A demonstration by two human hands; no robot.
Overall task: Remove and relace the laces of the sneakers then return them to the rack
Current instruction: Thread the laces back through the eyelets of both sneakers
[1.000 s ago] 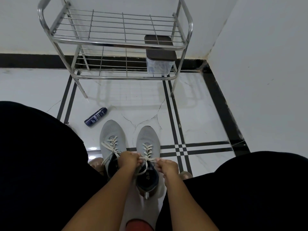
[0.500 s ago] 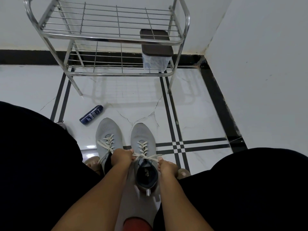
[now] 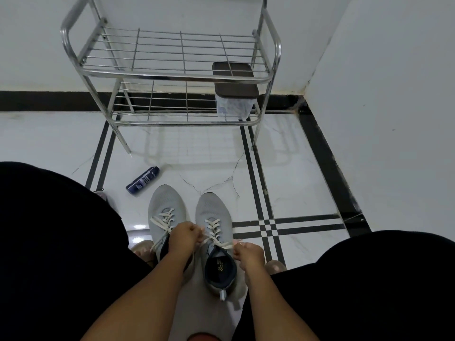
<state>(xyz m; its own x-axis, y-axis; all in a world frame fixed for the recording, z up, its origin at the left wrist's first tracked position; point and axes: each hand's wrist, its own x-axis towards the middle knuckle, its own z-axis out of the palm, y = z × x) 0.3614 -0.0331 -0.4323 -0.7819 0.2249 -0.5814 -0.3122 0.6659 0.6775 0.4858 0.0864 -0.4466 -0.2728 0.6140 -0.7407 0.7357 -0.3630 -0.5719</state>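
Note:
Two grey sneakers with cream laces stand side by side on the white floor between my knees, toes pointing at the rack. The right sneaker (image 3: 213, 217) is laced up to its dark opening. My left hand (image 3: 184, 238) and my right hand (image 3: 248, 252) each pinch one end of its lace (image 3: 216, 238) and hold it taut across the top eyelets. The left sneaker (image 3: 165, 205) is laced too, its lace ends hanging loose; my left hand hides its opening. The steel wire shoe rack (image 3: 172, 77) stands against the wall ahead, both shelves bare of shoes.
A clear box with a dark lid (image 3: 234, 94) sits at the right end of the rack's lower shelf. A dark blue spray can (image 3: 142, 180) lies on the floor left of the sneakers. A white wall (image 3: 381, 107) closes the right side. My dark-clad knees flank the shoes.
Both hands have stayed on the right sneaker's lace ends, drawing them slightly apart and tighter. My head has shifted, so the rack sits a little lower and further right in view.

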